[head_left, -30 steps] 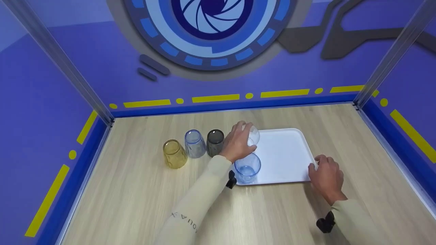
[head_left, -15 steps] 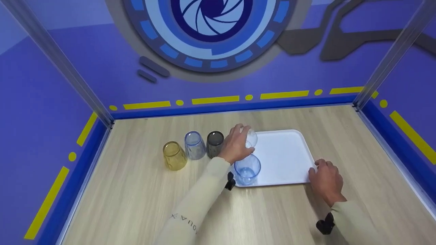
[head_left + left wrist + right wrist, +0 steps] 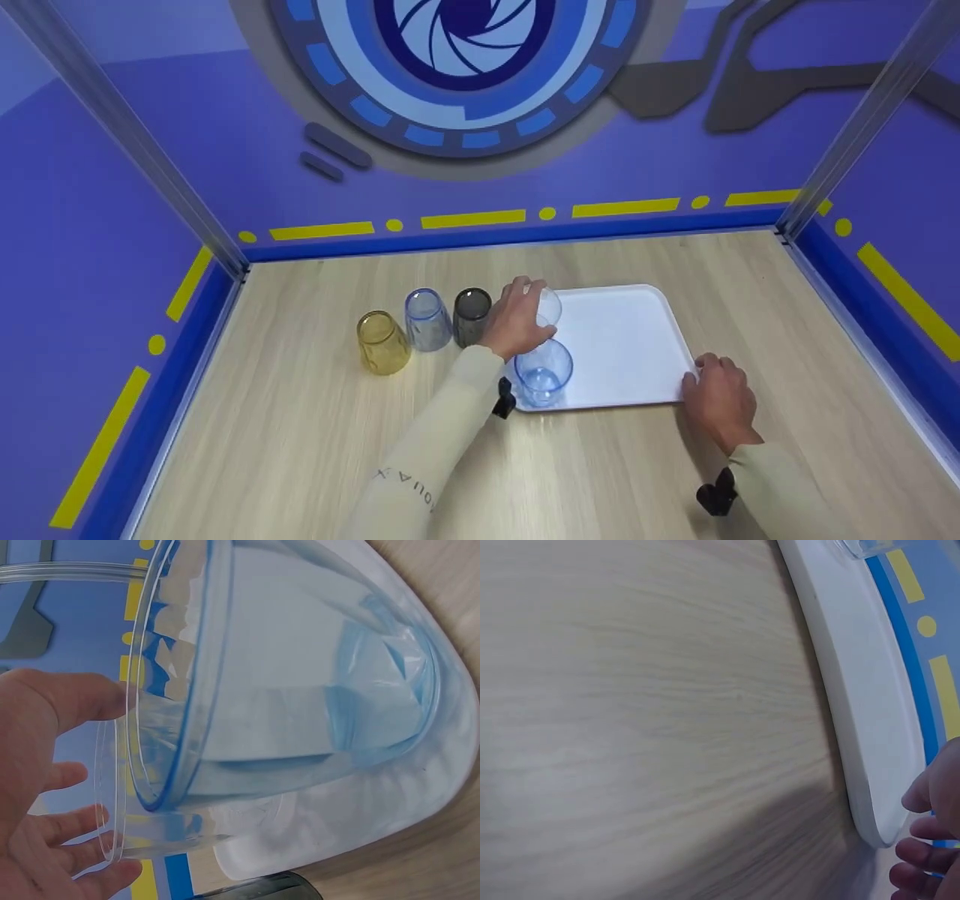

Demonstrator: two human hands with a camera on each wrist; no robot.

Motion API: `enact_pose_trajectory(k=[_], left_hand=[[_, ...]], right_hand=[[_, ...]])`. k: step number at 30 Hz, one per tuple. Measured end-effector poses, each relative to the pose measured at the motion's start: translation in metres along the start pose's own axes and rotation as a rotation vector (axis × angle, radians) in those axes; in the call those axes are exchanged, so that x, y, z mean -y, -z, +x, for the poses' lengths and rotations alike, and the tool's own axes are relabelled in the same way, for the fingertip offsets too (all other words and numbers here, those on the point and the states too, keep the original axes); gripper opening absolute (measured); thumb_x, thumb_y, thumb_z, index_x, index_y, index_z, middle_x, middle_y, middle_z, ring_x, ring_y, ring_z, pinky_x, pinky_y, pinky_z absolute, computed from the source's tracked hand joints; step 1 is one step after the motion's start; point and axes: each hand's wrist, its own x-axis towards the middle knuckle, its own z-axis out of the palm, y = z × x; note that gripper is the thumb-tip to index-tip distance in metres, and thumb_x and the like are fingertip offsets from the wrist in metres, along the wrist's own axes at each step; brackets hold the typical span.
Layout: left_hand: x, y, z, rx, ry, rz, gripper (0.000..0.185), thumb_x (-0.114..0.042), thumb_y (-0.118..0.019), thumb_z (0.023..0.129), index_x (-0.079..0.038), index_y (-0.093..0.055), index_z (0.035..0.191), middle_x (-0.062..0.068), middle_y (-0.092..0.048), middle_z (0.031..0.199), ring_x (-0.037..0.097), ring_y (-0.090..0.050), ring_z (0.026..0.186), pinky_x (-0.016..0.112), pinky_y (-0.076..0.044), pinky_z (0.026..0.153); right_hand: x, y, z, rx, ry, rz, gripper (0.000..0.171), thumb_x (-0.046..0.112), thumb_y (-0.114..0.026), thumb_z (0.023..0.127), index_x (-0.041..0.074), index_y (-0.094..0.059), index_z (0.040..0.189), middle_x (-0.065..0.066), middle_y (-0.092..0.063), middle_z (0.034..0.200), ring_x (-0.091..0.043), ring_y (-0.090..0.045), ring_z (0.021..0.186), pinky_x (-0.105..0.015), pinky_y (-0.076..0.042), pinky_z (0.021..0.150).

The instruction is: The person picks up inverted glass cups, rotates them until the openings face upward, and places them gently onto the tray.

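Note:
My left hand [image 3: 517,319] grips a clear glass [image 3: 551,307] at the back left corner of the white tray [image 3: 615,345]. In the left wrist view, the thumb and fingers are spread around the rim of that clear glass [image 3: 116,832]. Just in front of it, a light blue glass [image 3: 544,371] stands upright on the tray's front left, partly covering it in the left wrist view. At the tray's right edge, my right hand [image 3: 721,397] holds the rim near the front corner, thumb over the edge and fingers curled outside.
Left of the tray, several upside-down glasses stand in a row on the wooden table [image 3: 300,427]: an amber one [image 3: 384,345], a pale blue one [image 3: 429,321] and a dark grey one [image 3: 471,311]. The grey one is close beside my left hand. Printed walls [image 3: 480,180] enclose the table.
My left hand has shifted slightly left and towards me with the clear glass, onto the tray's back left corner. The right hand, tray and other glasses stay in place.

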Motion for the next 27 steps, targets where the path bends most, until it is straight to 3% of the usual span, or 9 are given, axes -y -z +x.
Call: enact_pose_trajectory(k=[11, 21, 27], left_hand=[[0.001, -0.001, 0.003, 0.02, 0.021, 0.0, 0.072, -0.034, -0.073, 0.083, -0.017, -0.041, 0.145, 0.008, -0.039, 0.148, 0.023, -0.044, 0.133, 0.038, -0.046, 0.105], [0.003, 0.002, 0.003, 0.042, 0.056, -0.043, 0.072, -0.034, -0.075, 0.082, -0.016, -0.042, 0.144, 0.007, -0.041, 0.146, 0.022, -0.045, 0.131, 0.038, -0.045, 0.106], [0.004, 0.001, 0.002, 0.038, 0.015, -0.032, 0.07, -0.035, -0.072, 0.084, -0.013, -0.043, 0.143, 0.011, -0.043, 0.144, 0.025, -0.046, 0.129, 0.04, -0.044, 0.105]], right_hand=[[-0.005, 0.001, 0.001, 0.095, -0.021, -0.024, 0.035, 0.013, -0.053, 0.091, -0.012, -0.054, 0.116, -0.03, -0.058, 0.105, -0.047, -0.058, 0.099, -0.057, -0.048, 0.074], [-0.009, -0.001, 0.003, 0.102, -0.011, -0.026, 0.034, 0.01, -0.054, 0.09, -0.012, -0.054, 0.114, -0.031, -0.058, 0.105, -0.049, -0.058, 0.1, -0.059, -0.048, 0.075], [-0.011, -0.001, 0.004, 0.11, -0.009, -0.028, 0.034, 0.01, -0.055, 0.089, -0.013, -0.054, 0.115, -0.032, -0.058, 0.104, -0.05, -0.058, 0.099, -0.06, -0.048, 0.073]])
